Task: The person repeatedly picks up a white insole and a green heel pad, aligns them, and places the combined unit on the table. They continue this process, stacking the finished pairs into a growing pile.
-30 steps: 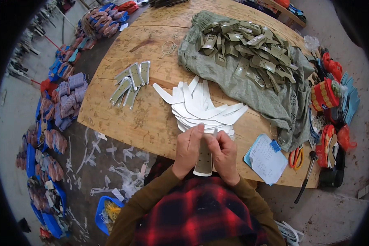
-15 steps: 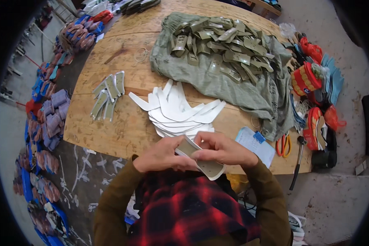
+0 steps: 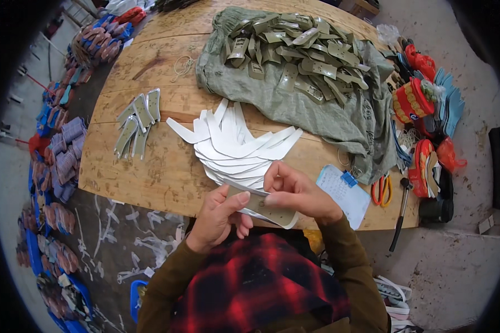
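Observation:
Close to the table's near edge, my left hand (image 3: 215, 220) grips one end of an olive curved plate with a white edging (image 3: 275, 213), its thumb laid on top. My right hand (image 3: 301, 195) pinches the plate's far rim between thumb and bent forefinger. Just beyond my hands lies a fanned stack of white V-shaped pieces (image 3: 236, 147). Left of the stack, several olive plates with white edging (image 3: 139, 122) lie in a small group. The underside of the held plate is hidden.
A heap of bare olive plates (image 3: 300, 55) rests on a green woven sack (image 3: 339, 130) at the far side. To the right are a clipped paper sheet (image 3: 344, 197), orange-handled scissors (image 3: 381, 190) and a hammer (image 3: 401, 213). Bundled soles (image 3: 61, 222) line the left floor.
The held plate has tipped to lie flatter and more sideways. My left fingers have loosened beneath it, with the thumb now on top. My right hand has moved slightly along the rim.

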Tool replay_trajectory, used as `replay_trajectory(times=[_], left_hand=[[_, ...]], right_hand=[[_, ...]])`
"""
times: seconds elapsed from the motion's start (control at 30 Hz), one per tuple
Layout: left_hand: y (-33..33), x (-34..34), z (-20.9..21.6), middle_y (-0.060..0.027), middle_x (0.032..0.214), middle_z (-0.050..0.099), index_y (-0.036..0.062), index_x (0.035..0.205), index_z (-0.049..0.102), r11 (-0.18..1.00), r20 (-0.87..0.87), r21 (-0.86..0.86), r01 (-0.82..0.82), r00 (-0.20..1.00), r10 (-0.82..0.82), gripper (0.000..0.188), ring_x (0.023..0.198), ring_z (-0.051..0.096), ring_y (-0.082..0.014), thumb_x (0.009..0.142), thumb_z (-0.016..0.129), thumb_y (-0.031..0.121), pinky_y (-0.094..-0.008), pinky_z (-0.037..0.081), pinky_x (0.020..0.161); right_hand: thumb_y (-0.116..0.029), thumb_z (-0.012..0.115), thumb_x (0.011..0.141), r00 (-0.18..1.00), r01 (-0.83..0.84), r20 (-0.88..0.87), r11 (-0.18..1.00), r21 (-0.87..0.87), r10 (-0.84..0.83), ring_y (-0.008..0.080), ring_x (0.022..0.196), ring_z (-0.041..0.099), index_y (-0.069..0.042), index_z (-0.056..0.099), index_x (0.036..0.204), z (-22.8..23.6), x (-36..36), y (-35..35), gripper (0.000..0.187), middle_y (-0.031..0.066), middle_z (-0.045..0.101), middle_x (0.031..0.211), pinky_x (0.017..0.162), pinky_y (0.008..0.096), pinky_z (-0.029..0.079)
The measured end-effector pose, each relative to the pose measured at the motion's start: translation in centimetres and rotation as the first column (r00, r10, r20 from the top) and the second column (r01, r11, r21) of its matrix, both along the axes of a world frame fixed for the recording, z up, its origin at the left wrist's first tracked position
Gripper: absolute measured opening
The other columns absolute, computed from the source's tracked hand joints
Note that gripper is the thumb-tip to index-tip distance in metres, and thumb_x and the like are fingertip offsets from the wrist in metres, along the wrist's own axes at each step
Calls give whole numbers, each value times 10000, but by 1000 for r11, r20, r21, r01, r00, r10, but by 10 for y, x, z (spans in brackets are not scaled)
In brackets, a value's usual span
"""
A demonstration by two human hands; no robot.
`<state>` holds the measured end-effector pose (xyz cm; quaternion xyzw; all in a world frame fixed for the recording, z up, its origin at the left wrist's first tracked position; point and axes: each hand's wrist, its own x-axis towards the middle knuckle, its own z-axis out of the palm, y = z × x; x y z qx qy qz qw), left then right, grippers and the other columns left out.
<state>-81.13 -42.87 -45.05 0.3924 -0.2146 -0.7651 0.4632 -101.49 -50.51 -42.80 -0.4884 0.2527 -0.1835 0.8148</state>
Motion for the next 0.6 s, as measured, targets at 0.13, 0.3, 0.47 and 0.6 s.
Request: replay_trajectory(times=[0.13,0.3,0.47,0.6], left_hand=[[1,1,-1,-94,660,631,21,994,554,999,-34,-26,-42,999,41,194,504,611,-153,960,591,209,-257,506,423],[9,-4,-10,-106,703,660,19,999,589,992,-104,-38,-122,988,118,210,557,646,-168,958,599,225,-265,540,490],[-5,31,-1,-82,924,687,-11,1117,655,928,377,-181,325,895,-240,344,803,649,-131,911,662,264,-266,549,686],[-31,54,16,-58,927,669,14,1098,650,773,619,-136,619,662,-422,348,822,602,-132,884,674,288,-290,509,724]], right_hand=[[-155,641,927,988,110,102,993,42,-114,40,809,501,-83,477,973,-19,2,1,185,-39,544,861,708,205,408],[-170,640,928,994,108,10,983,150,-111,24,734,462,-98,480,924,4,4,-4,175,-63,499,802,663,185,381],[-154,671,908,994,105,-36,991,-87,-108,18,665,429,-95,470,852,-6,0,-8,217,-73,465,744,583,192,349],[-164,700,896,987,-55,-161,981,-187,25,18,654,426,-88,478,829,3,9,-6,244,-68,463,725,558,197,341]])
